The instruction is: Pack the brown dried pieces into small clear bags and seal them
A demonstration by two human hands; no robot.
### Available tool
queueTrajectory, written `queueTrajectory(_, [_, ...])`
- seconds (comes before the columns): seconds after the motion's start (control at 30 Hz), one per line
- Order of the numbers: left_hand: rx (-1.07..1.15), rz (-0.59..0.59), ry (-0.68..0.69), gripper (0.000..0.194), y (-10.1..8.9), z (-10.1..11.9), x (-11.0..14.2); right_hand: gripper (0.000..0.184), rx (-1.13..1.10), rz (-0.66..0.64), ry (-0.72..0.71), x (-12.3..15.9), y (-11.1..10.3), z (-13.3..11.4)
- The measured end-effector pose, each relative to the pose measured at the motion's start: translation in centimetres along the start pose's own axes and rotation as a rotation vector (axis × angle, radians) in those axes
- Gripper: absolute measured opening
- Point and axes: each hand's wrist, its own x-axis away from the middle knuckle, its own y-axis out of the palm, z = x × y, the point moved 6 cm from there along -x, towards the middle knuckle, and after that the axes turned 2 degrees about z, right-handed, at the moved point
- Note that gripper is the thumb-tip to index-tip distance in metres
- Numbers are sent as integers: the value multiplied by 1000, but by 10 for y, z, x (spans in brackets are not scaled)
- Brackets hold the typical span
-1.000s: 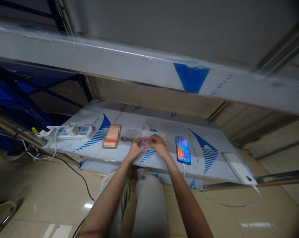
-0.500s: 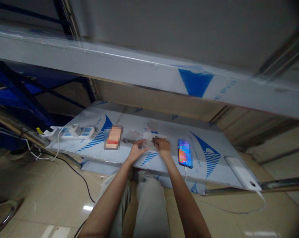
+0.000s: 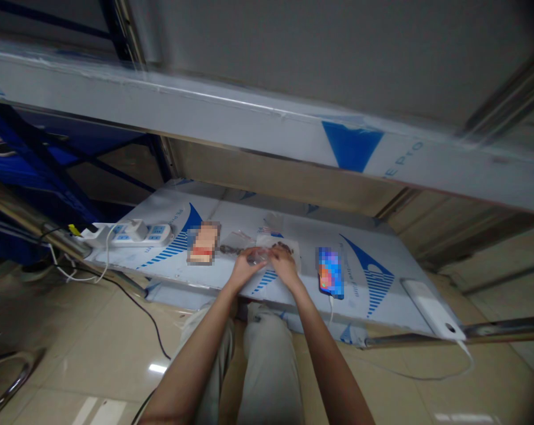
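Film-wrapped bench (image 3: 231, 212): left hand (image 3: 248, 272) and right hand (image 3: 283, 265) hold one clear object (image 3: 258, 256), apparently.

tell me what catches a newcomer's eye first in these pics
The left hand and right hand meet near the middle of a film-covered table, at a small clear plastic object. To their right lies a phone with a bright, colourful screen, and a white power strip sits towards the table's left end.
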Motion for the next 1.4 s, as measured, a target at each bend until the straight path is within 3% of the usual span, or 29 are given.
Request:
queueTrajectory(0.17, [23,-1,-34,52,-6,-7,5,18,-198,-104,-21,5,10,3])
queueTrajectory(0.33, [103,-18,-72,56,-18,-14,12,18,-503,-156,122,16,24,9])
queueTrajectory(0.47, [194,19,-130,36,-34,-23,16,18,-633,-85,149,23,32,4])
queueTrajectory(0.67, [124,63,-197,34,-51,-29,31,21,-746,133,295,47,42,8])
queueTrajectory(0.8, [94,43,-235,27,-53,-31,36,25,-825,114,368,61,51,11])
queueTrajectory(0.97, [52,34,-246,24,-49,-36,37,32,-776,173,386,63,50,19])
queueTrajectory(1.13, [-109,-64,-172,19,-42,-31,40,35,-679,198,401,64,48,28])
queueTrajectory(1.23, [-236,-95,-80,17,-39,-20,40,31,-604,207,401,65,46,30])
queueTrajectory(1.4, [-341,-37,-6,18,-37,-10,40,18,-462,248,354,63,40,23])
